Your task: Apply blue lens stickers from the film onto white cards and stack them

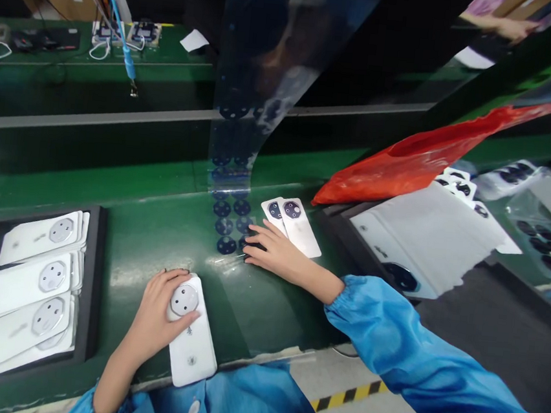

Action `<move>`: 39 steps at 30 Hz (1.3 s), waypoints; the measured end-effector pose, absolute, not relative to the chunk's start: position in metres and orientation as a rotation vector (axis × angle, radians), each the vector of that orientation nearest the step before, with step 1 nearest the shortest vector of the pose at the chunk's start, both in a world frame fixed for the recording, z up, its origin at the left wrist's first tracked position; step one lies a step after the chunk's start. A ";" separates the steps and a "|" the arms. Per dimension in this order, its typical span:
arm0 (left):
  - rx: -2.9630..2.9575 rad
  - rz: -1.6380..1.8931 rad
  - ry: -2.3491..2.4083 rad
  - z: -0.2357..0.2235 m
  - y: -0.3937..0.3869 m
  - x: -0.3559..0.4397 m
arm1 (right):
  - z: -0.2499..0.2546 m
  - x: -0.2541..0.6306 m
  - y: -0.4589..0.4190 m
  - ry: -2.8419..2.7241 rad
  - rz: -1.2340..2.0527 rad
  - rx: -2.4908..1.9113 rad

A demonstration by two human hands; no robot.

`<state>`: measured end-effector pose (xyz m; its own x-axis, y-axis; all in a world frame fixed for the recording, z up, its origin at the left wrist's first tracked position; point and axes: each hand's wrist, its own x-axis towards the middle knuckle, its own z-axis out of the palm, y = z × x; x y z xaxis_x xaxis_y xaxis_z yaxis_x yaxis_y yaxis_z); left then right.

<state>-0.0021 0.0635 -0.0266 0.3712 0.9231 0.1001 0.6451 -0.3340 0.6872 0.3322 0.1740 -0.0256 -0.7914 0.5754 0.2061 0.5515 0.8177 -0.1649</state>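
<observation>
Blue smock [256, 403] lay nearest, against the near edge of the green surface [142, 220]. There the left hand [160, 319] gripped a white panel [196, 348] by its far end, thumb across its face; its near end overhung the edge. The right hand [275, 253] reached the lower end of a clear film [233, 183] bearing dark discs [223, 227]; whether its fingers pinched it could not be told. Two loose panels [305, 232] lay just beyond that wrist. A tray [97, 280] of stacked panels [28, 290] sat at the surface's left end, cut off by the view. A red bag [396, 169] slanted across the right, hiding what lay behind. The film's upper part faded against darkness; a co-worker's hand [511, 29] was blurred.
</observation>
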 end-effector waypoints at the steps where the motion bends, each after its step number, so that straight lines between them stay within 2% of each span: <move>1: 2.083 0.661 1.350 -0.026 0.063 -0.002 | -0.021 0.330 0.171 -2.761 0.125 -0.862; 5: 2.070 0.663 1.358 -0.024 0.062 0.000 | 0.000 0.317 0.156 -2.736 0.162 -0.910; 8: 2.060 0.667 1.353 -0.023 0.062 0.001 | 0.014 0.309 0.146 -2.643 0.307 -1.034; 10: 2.051 0.664 1.348 -0.023 0.062 0.001 | 0.021 0.308 0.144 -2.548 0.558 -1.165; 14: 2.035 0.648 1.357 -0.020 0.061 0.002 | 0.033 0.318 0.159 -2.334 1.346 -1.321; 17: 2.030 0.637 1.378 -0.017 0.059 0.004 | 0.041 0.329 0.178 -2.154 1.658 -1.313; 19: 2.024 0.631 1.389 -0.015 0.058 0.004 | 0.044 0.334 0.187 -2.027 1.706 -1.286; 24: 1.996 0.643 1.385 -0.015 0.058 0.005 | 0.042 0.317 0.165 -1.586 1.472 -1.281; 32: 1.975 0.673 1.352 -0.015 0.061 0.005 | 0.019 0.226 0.088 -0.972 1.830 -1.140; 39: 1.972 0.698 1.357 -0.016 0.060 0.006 | 0.007 0.207 0.078 -0.958 1.933 -1.068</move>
